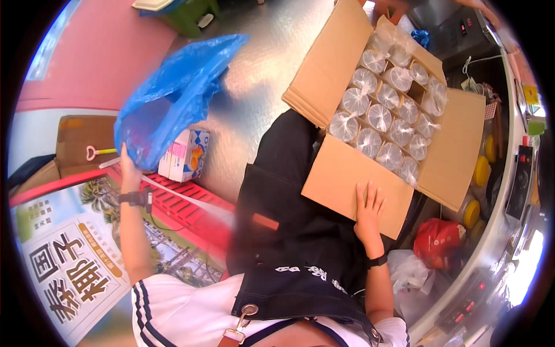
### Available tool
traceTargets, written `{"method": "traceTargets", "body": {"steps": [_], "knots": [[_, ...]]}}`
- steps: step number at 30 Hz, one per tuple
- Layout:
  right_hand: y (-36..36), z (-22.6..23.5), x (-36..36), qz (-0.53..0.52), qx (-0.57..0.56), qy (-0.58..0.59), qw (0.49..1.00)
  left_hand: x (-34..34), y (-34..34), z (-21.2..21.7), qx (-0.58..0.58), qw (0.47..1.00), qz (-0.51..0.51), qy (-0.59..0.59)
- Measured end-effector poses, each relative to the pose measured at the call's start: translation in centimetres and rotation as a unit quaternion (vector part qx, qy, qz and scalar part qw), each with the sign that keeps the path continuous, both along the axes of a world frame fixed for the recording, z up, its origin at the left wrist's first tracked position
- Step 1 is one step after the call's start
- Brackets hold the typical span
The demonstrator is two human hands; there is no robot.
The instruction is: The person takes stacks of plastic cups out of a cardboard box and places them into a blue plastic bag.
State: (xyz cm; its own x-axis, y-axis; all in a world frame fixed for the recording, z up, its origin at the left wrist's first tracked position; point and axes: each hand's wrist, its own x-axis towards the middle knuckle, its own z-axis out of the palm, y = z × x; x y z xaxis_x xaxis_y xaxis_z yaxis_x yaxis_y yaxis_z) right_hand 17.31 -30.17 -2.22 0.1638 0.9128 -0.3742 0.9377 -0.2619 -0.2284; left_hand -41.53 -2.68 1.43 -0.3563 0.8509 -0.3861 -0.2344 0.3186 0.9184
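My left hand is raised at the left, its fingers closed on the edge of a blue plastic bag. The bag hangs open and spreads out away from me. My right hand lies flat with spread fingers on the near flap of an open cardboard box. Inside the box, several round items wrapped in clear plastic stand in rows between cardboard dividers. Their wrappings are twisted together on top, and what exactly they are cannot be made out. One divider cell toward the far right looks dark.
Below the blue bag sits a small printed carton beside a red slatted surface. A green bin stands far left. At right are a red bag, clear plastic bags, yellow-lidded jars and a metal counter edge.
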Motion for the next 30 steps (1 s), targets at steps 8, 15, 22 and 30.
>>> {"method": "traceTargets", "body": {"steps": [8, 15, 22, 30], "knots": [[-0.1, -1.1, -0.4, 0.015, 0.03, -0.024, 0.999, 5.0, -0.6, -3.2, -0.018, 0.999, -0.037, -0.029], [-0.4, -1.9, 0.7, 0.027, 0.072, -0.041, 0.996, 5.9, -5.7, -1.8, -0.042, 0.999, 0.025, -0.013], [-0.3, -1.6, -0.3, 0.031, 0.065, -0.025, 0.997, 3.7, -6.1, -2.4, -0.027, 0.997, 0.068, -0.001], [0.6, -1.4, -0.3, 0.011, 0.012, -0.048, 0.999, 6.8, -6.3, -3.1, -0.051, 0.994, 0.091, -0.021]]}}
